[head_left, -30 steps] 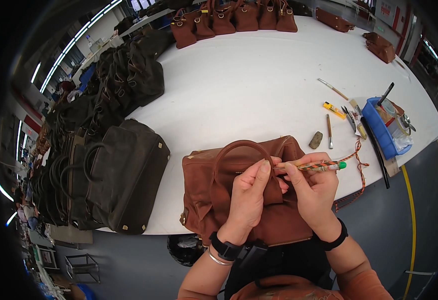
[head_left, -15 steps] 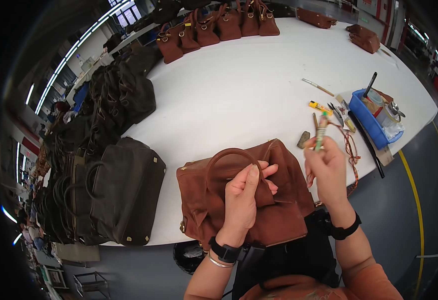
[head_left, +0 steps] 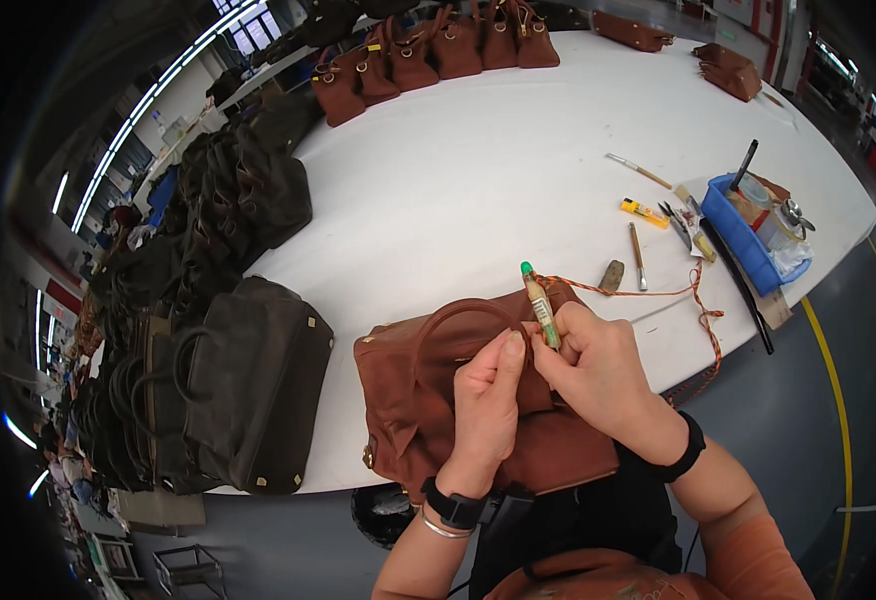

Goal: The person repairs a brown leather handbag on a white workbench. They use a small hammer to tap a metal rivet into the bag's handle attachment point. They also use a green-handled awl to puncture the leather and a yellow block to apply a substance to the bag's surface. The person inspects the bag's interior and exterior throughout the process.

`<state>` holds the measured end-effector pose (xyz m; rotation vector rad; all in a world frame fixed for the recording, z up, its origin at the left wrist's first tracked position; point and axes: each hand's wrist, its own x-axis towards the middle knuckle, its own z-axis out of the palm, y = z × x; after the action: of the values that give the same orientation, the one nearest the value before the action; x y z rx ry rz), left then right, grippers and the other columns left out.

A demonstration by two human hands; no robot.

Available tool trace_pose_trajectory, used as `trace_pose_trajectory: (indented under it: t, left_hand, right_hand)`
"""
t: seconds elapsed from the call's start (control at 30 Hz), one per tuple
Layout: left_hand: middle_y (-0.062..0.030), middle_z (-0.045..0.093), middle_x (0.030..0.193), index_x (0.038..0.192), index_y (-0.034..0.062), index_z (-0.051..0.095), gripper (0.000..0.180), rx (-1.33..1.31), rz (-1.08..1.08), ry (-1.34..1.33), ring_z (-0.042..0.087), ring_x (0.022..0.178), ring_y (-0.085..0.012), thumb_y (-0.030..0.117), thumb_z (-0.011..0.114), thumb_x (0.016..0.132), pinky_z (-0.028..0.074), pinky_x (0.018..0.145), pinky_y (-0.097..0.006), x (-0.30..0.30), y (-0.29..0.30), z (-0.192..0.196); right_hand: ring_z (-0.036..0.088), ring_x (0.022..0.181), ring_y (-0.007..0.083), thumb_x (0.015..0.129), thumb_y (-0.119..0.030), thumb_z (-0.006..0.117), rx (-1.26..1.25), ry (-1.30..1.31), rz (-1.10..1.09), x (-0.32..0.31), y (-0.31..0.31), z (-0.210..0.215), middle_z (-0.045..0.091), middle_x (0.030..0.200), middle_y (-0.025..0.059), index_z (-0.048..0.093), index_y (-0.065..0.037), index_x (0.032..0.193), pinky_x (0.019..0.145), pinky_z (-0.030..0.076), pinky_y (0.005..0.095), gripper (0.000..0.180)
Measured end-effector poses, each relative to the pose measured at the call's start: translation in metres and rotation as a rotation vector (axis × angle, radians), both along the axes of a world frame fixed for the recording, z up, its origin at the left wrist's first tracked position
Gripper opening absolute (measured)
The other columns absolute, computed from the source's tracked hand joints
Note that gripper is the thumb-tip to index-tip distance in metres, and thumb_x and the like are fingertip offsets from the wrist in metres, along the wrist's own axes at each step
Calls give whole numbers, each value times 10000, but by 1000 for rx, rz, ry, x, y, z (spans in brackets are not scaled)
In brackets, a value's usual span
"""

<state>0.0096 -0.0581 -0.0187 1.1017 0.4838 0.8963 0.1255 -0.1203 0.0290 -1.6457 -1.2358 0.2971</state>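
A brown leather handbag [head_left: 408,385] lies at the table's front edge, its rounded handle [head_left: 458,308] arching up. My left hand [head_left: 488,400] is closed, pinching that handle near its right end, thumb uppermost. Right beside it, my right hand [head_left: 598,370] grips a slim green-ended tube [head_left: 539,305] with a pale, labelled middle, held tilted above the bag. An orange and dark braided cord [head_left: 648,291] runs from the tube across the table to the right. The fingertips meet closely, so the exact spot they touch is partly hidden.
Dark handbags [head_left: 248,380] crowd the left side. More brown bags [head_left: 458,50] line the far edge. To the right lie a grey stone-like lump [head_left: 612,275], brushes [head_left: 638,256], a yellow tube [head_left: 645,212], scissors [head_left: 675,225] and a blue bin [head_left: 743,240] of supplies.
My right hand has come left and down with the green-ended tube, from the table's right side to my left hand. The cord now stretches across the table. My left hand stays at the handle.
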Motion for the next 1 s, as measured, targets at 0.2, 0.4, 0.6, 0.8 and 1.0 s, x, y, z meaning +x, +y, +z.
trace_pose_trajectory:
  t: [0.2,0.4,0.6,0.8,1.0]
  left_hand:
    - [-13,671,1045,1201,-27,633,304,-24,-46,-8,552,922,-34,190,535,1012,453,845,-202,-1,1,-3]
    - [-44,672,1114,1231,-25,611,327,-16,-52,17,579,1028,-78,203,502,1023,450,934,-251,0,-1,-3]
    - [-60,666,1126,1246,-28,600,339,-8,-57,12,584,1007,-76,208,492,1027,452,929,-243,1,2,-3]
    - [-221,633,1175,1350,-43,483,474,-53,-115,10,651,780,-125,302,473,1026,550,760,-265,-1,1,7]
    - [-230,614,1206,1340,-48,492,479,-7,-107,18,650,815,-132,319,429,1039,548,786,-284,0,1,6]
  right_hand:
    - [541,459,343,784,-67,670,-2,-174,28,-2,6,1,515,518,155,487,-14,716,440,413,396,202]
    - [589,530,359,785,-60,660,-38,-378,88,-3,7,5,544,555,181,528,5,773,484,452,428,148]
    - [568,476,271,805,-62,660,20,-218,112,5,7,-4,543,531,142,538,7,759,458,435,350,147]
    - [514,442,71,873,-140,666,-63,363,-66,37,-20,-4,530,490,27,559,13,749,417,380,265,224]
    - [536,425,116,872,-192,683,-136,191,-245,74,-44,-33,544,483,51,593,24,801,419,394,288,245]
